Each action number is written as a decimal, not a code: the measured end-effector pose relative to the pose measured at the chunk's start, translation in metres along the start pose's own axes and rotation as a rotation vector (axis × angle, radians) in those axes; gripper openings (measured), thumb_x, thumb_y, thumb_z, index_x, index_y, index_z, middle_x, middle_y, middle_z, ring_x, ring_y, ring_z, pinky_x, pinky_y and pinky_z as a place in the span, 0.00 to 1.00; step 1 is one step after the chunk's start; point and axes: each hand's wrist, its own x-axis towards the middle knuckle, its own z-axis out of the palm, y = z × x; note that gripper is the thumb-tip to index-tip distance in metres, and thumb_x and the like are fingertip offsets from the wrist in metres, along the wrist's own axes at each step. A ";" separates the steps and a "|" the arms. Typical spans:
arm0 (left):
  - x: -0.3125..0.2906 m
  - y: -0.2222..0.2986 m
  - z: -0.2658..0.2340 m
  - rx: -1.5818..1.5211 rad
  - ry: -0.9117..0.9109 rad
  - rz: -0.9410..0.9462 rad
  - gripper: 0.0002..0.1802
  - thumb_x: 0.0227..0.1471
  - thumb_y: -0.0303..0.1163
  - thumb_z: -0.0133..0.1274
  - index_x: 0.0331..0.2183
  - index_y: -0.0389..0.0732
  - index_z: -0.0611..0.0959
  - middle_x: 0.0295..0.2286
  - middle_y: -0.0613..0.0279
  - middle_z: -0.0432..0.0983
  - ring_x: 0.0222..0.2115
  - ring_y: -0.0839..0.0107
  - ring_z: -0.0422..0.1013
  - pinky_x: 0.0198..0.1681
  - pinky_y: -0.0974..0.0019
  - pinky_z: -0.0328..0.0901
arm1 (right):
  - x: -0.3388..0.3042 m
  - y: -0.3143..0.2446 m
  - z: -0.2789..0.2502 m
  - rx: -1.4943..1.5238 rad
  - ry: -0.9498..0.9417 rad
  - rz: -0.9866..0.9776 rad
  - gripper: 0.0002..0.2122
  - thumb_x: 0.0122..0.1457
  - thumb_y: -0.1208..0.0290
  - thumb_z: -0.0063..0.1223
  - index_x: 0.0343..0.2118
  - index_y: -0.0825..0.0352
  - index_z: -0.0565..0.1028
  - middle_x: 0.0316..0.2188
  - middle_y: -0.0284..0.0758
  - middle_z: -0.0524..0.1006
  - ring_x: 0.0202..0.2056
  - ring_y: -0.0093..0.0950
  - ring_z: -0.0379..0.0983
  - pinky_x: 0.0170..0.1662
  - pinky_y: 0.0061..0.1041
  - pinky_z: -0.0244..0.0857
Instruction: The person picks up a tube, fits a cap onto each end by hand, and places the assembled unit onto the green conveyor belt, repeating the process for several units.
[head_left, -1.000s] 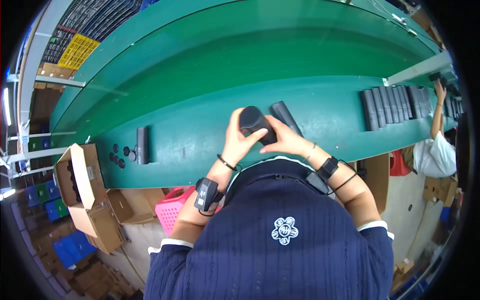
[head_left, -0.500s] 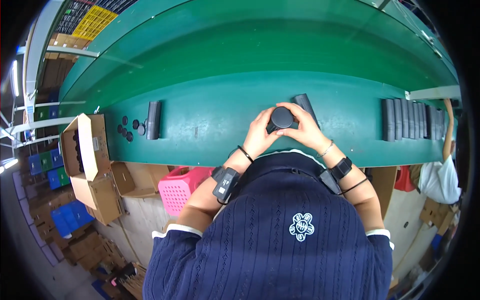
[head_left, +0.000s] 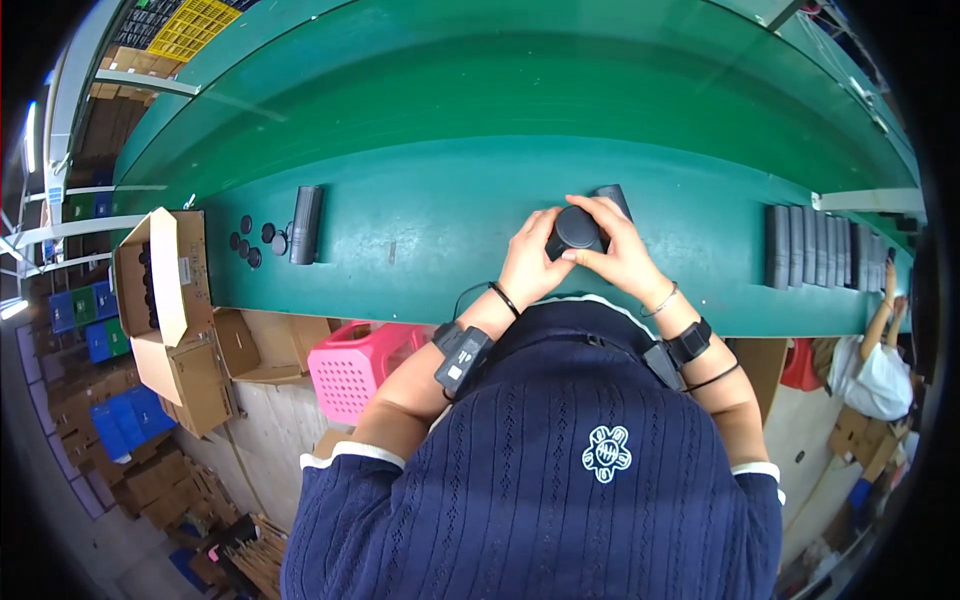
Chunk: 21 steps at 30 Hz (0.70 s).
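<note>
Between both hands I hold a black cylinder (head_left: 577, 228), its round, flat cap toward me. My left hand (head_left: 529, 252) wraps its left side, and my right hand (head_left: 622, 255) grips the right side, with fingers over the far rim and the thumb at the near edge. The cylinder's lower part is hidden by the cap and hands. Just beyond my right hand lies a black textured tube (head_left: 614, 199), partly covered by the fingers. Farther left on the green table are another black tube (head_left: 307, 225) and several loose black round caps (head_left: 279, 244).
A row of black tubes (head_left: 810, 245) lies on the right of the green table (head_left: 440, 230). An open cardboard box (head_left: 172, 285) with black pieces stands at the left end. A pink plastic stool (head_left: 345, 380) is below the table edge. A co-worker (head_left: 872, 375) reaches in at far right.
The held cylinder and both hands have shifted slightly right, and my right fingers have moved round the cap's far rim. The co-worker's hands have moved. The whole view has shifted a little.
</note>
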 end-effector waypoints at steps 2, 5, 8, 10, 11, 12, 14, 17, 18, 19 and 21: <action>0.001 0.000 0.001 0.028 -0.013 0.023 0.31 0.41 0.32 0.61 0.48 0.34 0.71 0.41 0.45 0.72 0.42 0.46 0.72 0.44 0.56 0.69 | -0.001 0.002 -0.002 0.002 0.013 -0.015 0.31 0.45 0.68 0.69 0.53 0.66 0.69 0.49 0.38 0.68 0.50 0.33 0.67 0.52 0.29 0.64; -0.001 -0.005 0.001 -0.035 -0.100 0.038 0.35 0.41 0.32 0.61 0.51 0.34 0.68 0.45 0.44 0.72 0.45 0.46 0.71 0.46 0.56 0.69 | -0.005 0.001 0.001 -0.143 0.041 -0.092 0.31 0.45 0.66 0.68 0.52 0.68 0.68 0.48 0.42 0.70 0.51 0.37 0.67 0.53 0.33 0.64; 0.000 -0.009 0.000 -0.084 -0.105 -0.028 0.34 0.42 0.32 0.60 0.51 0.34 0.69 0.45 0.43 0.72 0.46 0.46 0.71 0.47 0.56 0.69 | -0.003 -0.009 0.004 -0.165 0.034 -0.086 0.30 0.45 0.68 0.65 0.53 0.69 0.67 0.48 0.44 0.70 0.51 0.42 0.68 0.53 0.34 0.64; -0.002 -0.008 0.004 -0.082 -0.078 -0.012 0.34 0.42 0.31 0.60 0.51 0.34 0.69 0.44 0.43 0.72 0.45 0.47 0.72 0.47 0.56 0.69 | -0.006 -0.011 0.011 -0.206 0.064 -0.067 0.29 0.46 0.70 0.63 0.53 0.69 0.66 0.47 0.45 0.70 0.50 0.44 0.68 0.52 0.34 0.64; -0.002 -0.007 0.005 -0.078 -0.051 0.006 0.33 0.42 0.31 0.59 0.51 0.34 0.69 0.44 0.43 0.73 0.44 0.47 0.72 0.46 0.56 0.69 | -0.007 -0.010 0.013 -0.247 0.097 -0.050 0.29 0.46 0.71 0.62 0.53 0.70 0.66 0.47 0.47 0.70 0.49 0.46 0.69 0.52 0.34 0.64; -0.001 -0.006 0.006 -0.079 -0.051 0.006 0.33 0.42 0.31 0.59 0.51 0.34 0.69 0.44 0.43 0.73 0.44 0.47 0.72 0.46 0.56 0.69 | -0.006 -0.008 0.013 -0.249 0.096 -0.050 0.29 0.46 0.71 0.62 0.53 0.70 0.66 0.47 0.47 0.70 0.49 0.46 0.69 0.52 0.34 0.64; 0.001 -0.005 0.008 -0.070 -0.008 -0.017 0.33 0.41 0.30 0.58 0.51 0.34 0.70 0.42 0.42 0.74 0.42 0.47 0.73 0.44 0.56 0.70 | -0.003 -0.002 0.011 -0.300 0.108 -0.072 0.28 0.47 0.73 0.60 0.53 0.70 0.65 0.45 0.48 0.70 0.47 0.48 0.69 0.51 0.34 0.65; -0.001 -0.003 0.011 -0.070 0.037 0.010 0.33 0.39 0.31 0.58 0.50 0.34 0.70 0.40 0.43 0.75 0.40 0.46 0.74 0.41 0.55 0.71 | -0.005 -0.007 0.012 -0.251 0.115 -0.081 0.28 0.47 0.74 0.60 0.53 0.70 0.66 0.44 0.47 0.70 0.45 0.47 0.70 0.50 0.34 0.65; 0.001 -0.004 0.011 -0.071 0.043 0.012 0.33 0.39 0.31 0.58 0.50 0.34 0.70 0.40 0.43 0.75 0.40 0.46 0.74 0.41 0.55 0.71 | -0.003 -0.006 0.010 -0.255 0.112 -0.086 0.28 0.47 0.74 0.60 0.53 0.70 0.66 0.44 0.47 0.70 0.45 0.47 0.70 0.50 0.34 0.65; 0.002 -0.001 0.010 -0.070 0.016 -0.028 0.32 0.39 0.31 0.58 0.49 0.35 0.71 0.39 0.43 0.75 0.39 0.46 0.74 0.40 0.55 0.71 | -0.003 -0.005 0.009 -0.247 0.112 -0.071 0.28 0.47 0.74 0.60 0.52 0.70 0.66 0.43 0.47 0.70 0.45 0.47 0.70 0.49 0.33 0.65; 0.004 0.003 0.009 -0.072 -0.009 -0.068 0.31 0.39 0.31 0.58 0.48 0.35 0.71 0.39 0.44 0.75 0.38 0.46 0.74 0.40 0.55 0.71 | -0.005 -0.003 0.007 -0.243 0.110 -0.056 0.27 0.46 0.74 0.60 0.52 0.70 0.66 0.43 0.47 0.71 0.44 0.46 0.70 0.48 0.33 0.65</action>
